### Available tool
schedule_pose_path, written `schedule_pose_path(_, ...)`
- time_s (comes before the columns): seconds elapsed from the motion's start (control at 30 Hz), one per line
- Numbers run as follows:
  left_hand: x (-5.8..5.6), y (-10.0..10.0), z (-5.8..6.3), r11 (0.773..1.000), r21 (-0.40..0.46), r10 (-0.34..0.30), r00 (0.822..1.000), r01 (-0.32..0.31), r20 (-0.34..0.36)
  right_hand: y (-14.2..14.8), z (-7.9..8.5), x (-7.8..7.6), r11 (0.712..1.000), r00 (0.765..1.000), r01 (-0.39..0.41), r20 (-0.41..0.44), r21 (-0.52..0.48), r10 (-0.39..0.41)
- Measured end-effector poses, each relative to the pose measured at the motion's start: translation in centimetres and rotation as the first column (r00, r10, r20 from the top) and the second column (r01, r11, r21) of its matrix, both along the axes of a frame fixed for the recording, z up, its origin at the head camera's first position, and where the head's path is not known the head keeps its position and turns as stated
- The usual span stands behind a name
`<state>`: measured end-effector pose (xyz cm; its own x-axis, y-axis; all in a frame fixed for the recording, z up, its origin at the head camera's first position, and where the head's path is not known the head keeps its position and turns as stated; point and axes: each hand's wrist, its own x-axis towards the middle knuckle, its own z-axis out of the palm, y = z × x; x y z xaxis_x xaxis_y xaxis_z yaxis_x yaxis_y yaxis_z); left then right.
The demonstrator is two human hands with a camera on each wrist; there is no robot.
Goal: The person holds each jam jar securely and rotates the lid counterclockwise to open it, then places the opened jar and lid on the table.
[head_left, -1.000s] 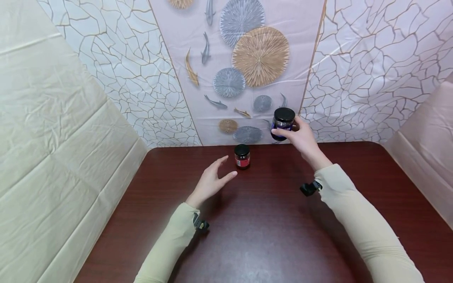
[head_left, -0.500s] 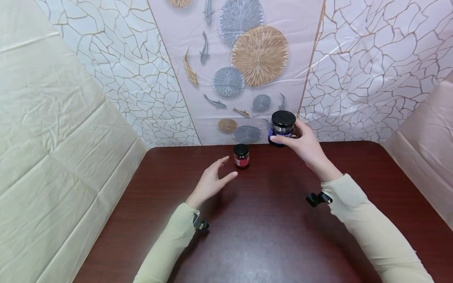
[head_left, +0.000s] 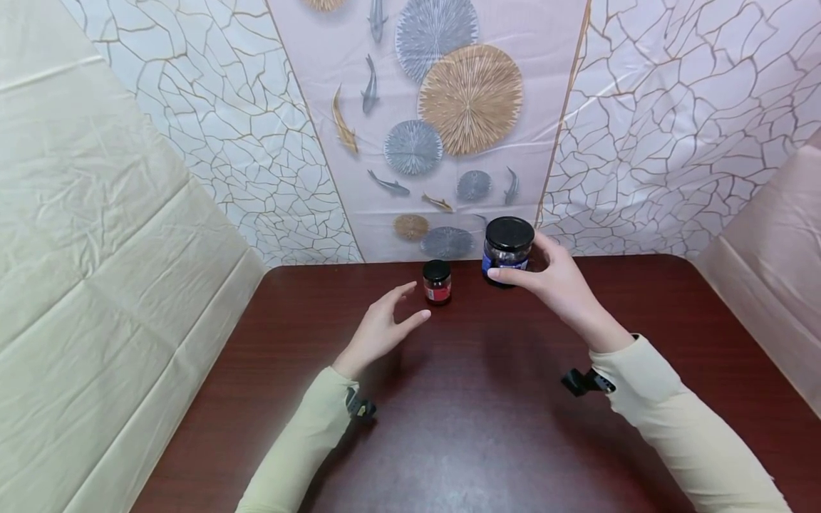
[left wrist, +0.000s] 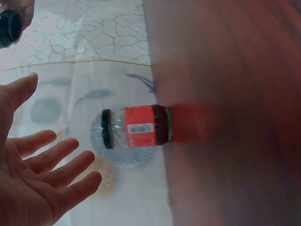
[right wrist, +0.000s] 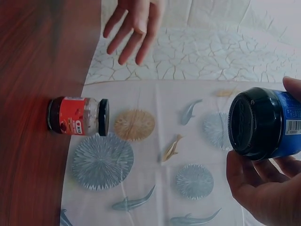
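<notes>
A small glass jar [head_left: 437, 283] with a black lid and red label stands upright on the dark red-brown table, near its far edge. My left hand [head_left: 383, 326] is held just left of it, fingers spread and thumb apart, not touching it; the left wrist view shows the palm bare. In my right hand [head_left: 564, 288] is a larger jar [head_left: 509, 242] with a black lid and blue label, gripped round its sides by thumb and fingers. The right wrist view shows this blue-labelled jar's dark base [right wrist: 242, 122] off the table, with the fingers partly hidden behind it.
Behind the table [head_left: 449, 427] hangs a patterned cloth [head_left: 471, 100] with round motifs and fish. Pale cloth walls [head_left: 96, 285] close off both sides. A small black camera [head_left: 586, 382] is strapped to each wrist.
My right hand has brought the blue-labelled jar down and closer to me, still in its grip. My left hand and the red-labelled jar have stayed about where they were.
</notes>
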<state>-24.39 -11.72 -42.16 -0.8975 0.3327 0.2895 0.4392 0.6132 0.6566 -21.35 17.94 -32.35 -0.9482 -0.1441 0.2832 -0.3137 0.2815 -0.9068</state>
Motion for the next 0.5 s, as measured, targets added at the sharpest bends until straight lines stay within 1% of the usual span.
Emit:
schedule_pose_path(0.13,0.4,0.5,1.5,1.0,-0.004,-0.022,0.999,0.022,-0.03,0.0,-0.2,0.6,1.0,1.0,-0.023,-0.011,0.013,0.023)
schedule_pose_path(0.27,0.9,1.0,3.2,0.998,0.001,-0.056,0.995,0.057,-0.081,0.0,-0.5,1.2,0.999,0.999,-0.033,-0.001,0.041,0.033)
schedule_pose_path(0.37,1.3,1.3,4.7,0.996,-0.001,-0.088,0.987,0.089,-0.134,0.0,-0.7,1.5,0.998,1.0,-0.028,0.012,0.061,0.027)
schedule_pose_path(0.5,1.6,1.6,6.9,0.993,-0.021,-0.121,0.972,0.12,-0.2,-0.2,-1.0,1.9,0.998,0.999,-0.031,0.01,0.061,0.031)
